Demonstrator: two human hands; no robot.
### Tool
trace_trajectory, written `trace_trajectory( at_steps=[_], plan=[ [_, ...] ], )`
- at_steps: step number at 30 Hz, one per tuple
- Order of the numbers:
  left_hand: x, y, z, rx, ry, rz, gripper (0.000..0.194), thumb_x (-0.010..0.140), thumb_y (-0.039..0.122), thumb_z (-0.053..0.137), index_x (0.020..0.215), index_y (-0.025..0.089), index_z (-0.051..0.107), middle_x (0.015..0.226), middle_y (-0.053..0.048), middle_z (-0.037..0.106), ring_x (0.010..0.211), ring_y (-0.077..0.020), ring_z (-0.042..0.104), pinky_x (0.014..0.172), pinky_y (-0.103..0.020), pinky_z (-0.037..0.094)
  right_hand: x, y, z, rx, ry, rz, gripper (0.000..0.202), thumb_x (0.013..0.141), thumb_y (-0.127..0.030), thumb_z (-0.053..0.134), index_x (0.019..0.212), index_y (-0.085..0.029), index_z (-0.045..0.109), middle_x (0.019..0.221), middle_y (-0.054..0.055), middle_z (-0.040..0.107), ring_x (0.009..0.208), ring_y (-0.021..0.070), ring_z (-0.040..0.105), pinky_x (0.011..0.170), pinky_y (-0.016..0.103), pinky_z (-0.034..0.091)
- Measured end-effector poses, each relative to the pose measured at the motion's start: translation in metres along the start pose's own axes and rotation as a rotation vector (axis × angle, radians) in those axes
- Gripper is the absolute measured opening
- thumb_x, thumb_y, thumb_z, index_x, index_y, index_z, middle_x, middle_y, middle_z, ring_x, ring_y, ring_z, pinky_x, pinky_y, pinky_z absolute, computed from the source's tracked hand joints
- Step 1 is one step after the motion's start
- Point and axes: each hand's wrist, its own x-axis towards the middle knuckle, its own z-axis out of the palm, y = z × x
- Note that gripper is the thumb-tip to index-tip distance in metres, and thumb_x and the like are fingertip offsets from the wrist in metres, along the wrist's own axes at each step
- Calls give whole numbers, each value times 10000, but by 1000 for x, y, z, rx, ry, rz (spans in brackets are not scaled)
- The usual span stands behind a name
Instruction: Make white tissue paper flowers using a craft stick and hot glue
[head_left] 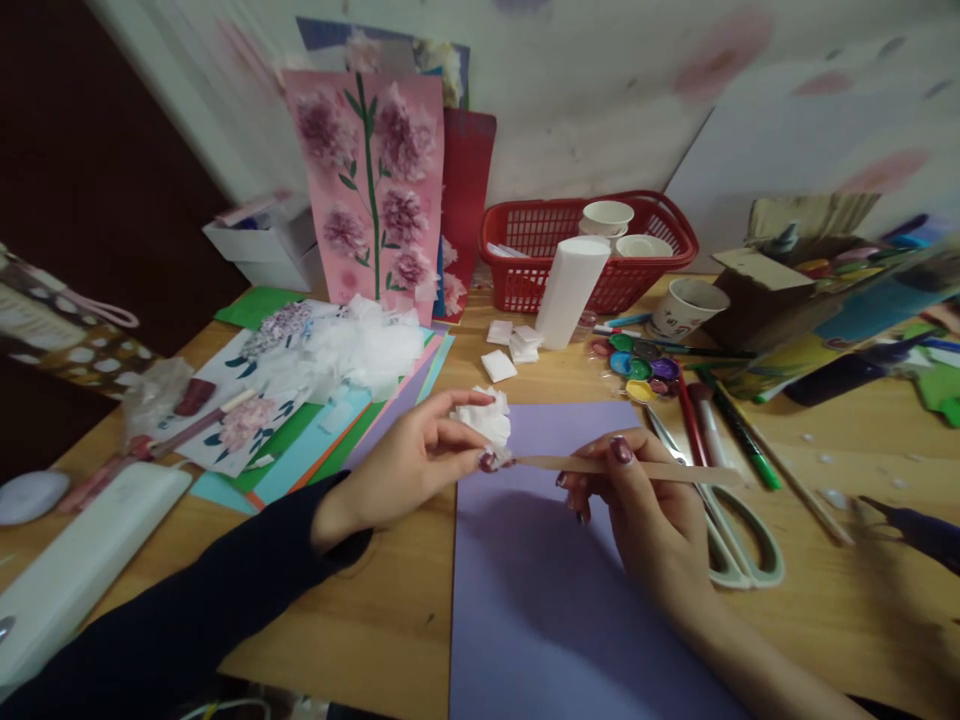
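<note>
Item 1: White ruffled piece [487, 416], thin and tissue-like; reference point for the clock, twelve facing the wall. Held at the far-left edge of the purple sheet [540, 620]. Condition: upper folds loosely spread, base gathered narrow. Apparently part-formed; not fixed to anything, so far as can be seen.

Item 2: Left hand [416, 455], eight o'clock. Thumb and fingers pinch the piece's base.

Item 3: Right hand [649, 495], four o'clock. Grips a slender flat wooden stick [675, 472], narrow tip pointing at nine, close to the left fingertips; actual contact cannot be told.

Item 4: Purple sheet, extending from three round to six. Visible surface plain; no mounted blooms.

Item 5: Small white squares [499, 366], twelve o'clock; flat, unruffled.

Item 6: White roll [574, 290], one o'clock, upright, before a red basket [525, 212] bearing paper cups.

Item 7: Paint pots [639, 366], two o'clock, lids raised or off, colours showing.

Item 8: Scissors [744, 560], four o'clock, lying beyond the right hand.

Item 9: White fluffy heap [364, 350], ten o'clock, loose, on coloured sheets.

Item 10: Pink panel [367, 260], eleven o'clock, propped upright. Looks finished: mauve blooms, green stem, leaves.
</note>
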Motion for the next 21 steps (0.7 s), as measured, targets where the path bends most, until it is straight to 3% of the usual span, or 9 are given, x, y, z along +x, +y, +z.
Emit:
trace_trajectory(
  at_steps=[7,14,21],
  plan=[
    [16,-1,-26,155,264,170,482,733,285,716,1154,155,522,901,-50,738,885,-199,714,853,-348,556,5,4,-2,-27,50,-1,258,910,-424,597,795,-196,554,650,6,665,508,112,592,436,218,489],
    [19,-19,-18,277,251,208,427,767,192,670,1173,163,542,899,-35,694,809,-158,694,788,-306,562,7,5,0,-112,58,-17,299,890,-469,606,783,-196,548,605,-3,648,480,105,572,425,212,472],
    [19,-22,-11,617,334,282,540,759,100,698,1242,190,474,830,17,742,838,-164,712,911,-341,510,8,9,0,-176,25,-59,276,926,-449,559,821,-194,549,664,8,667,503,101,573,445,217,470]
  ],
)
